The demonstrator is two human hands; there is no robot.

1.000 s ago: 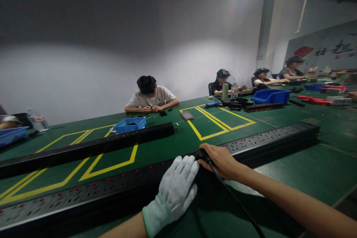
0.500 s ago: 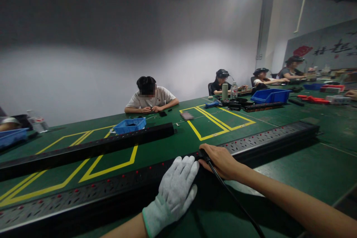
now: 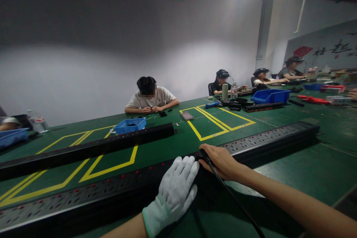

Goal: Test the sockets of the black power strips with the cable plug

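Note:
A long black power strip [image 3: 122, 181], with rows of sockets and small red buttons, runs across the green table in front of me. My left hand [image 3: 178, 184], in a white glove with a green cuff, lies flat on it, fingers stretched out. Just right of the glove, my bare right hand [image 3: 219, 160] is closed round a black plug [image 3: 205, 155] held against the strip's top. From the plug a black cord [image 3: 234, 197] trails down toward the lower edge of the view. The plug's prongs are hidden.
Behind lies a second long power strip [image 3: 92, 147], near a blue bin [image 3: 130, 125]. Yellow tape [image 3: 214, 134] marks the green table [image 3: 315, 178]. A larger blue bin [image 3: 270, 96], a green bottle [image 3: 224, 92] and a water bottle [image 3: 234, 90] stand farther right. Several people sit around the table.

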